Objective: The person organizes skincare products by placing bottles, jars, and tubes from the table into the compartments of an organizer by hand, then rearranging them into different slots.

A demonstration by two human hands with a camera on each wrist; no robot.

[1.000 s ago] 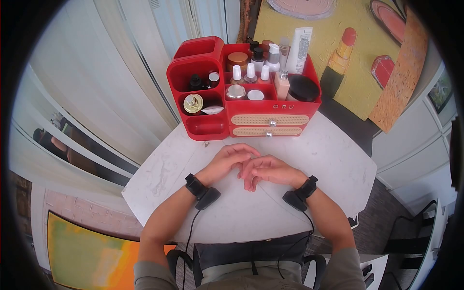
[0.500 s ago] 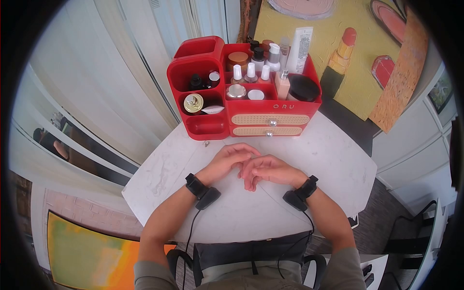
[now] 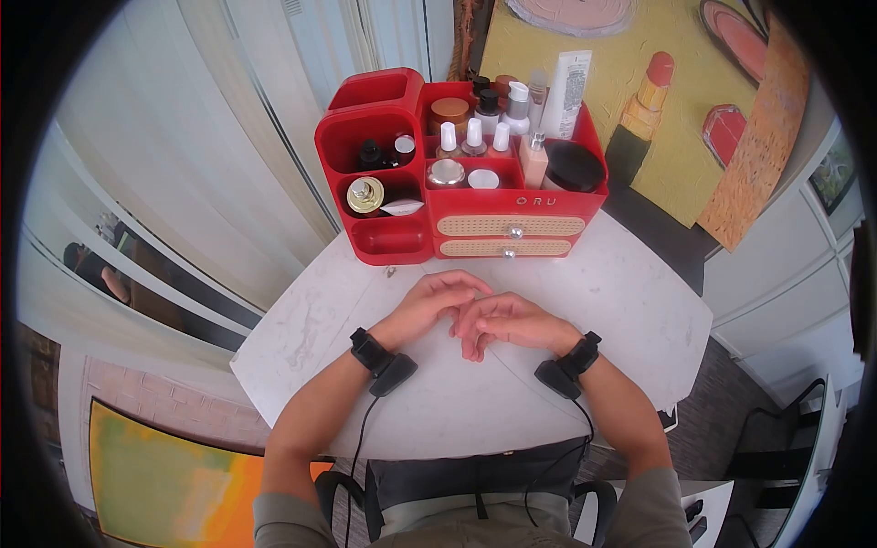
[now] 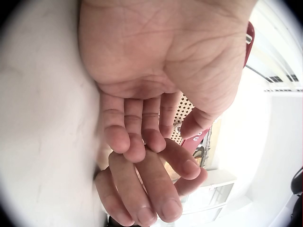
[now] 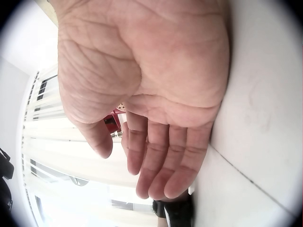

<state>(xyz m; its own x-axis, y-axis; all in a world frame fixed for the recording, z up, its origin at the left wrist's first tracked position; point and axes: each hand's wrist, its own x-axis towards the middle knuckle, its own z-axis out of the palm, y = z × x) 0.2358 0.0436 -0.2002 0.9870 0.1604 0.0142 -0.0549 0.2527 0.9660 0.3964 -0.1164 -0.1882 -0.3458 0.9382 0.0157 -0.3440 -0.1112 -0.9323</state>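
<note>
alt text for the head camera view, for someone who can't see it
A person's left hand and right hand rest together, holding nothing, on a white table. Behind them stands a red organizer full of cosmetic bottles, with two woven-front drawers.
</note>
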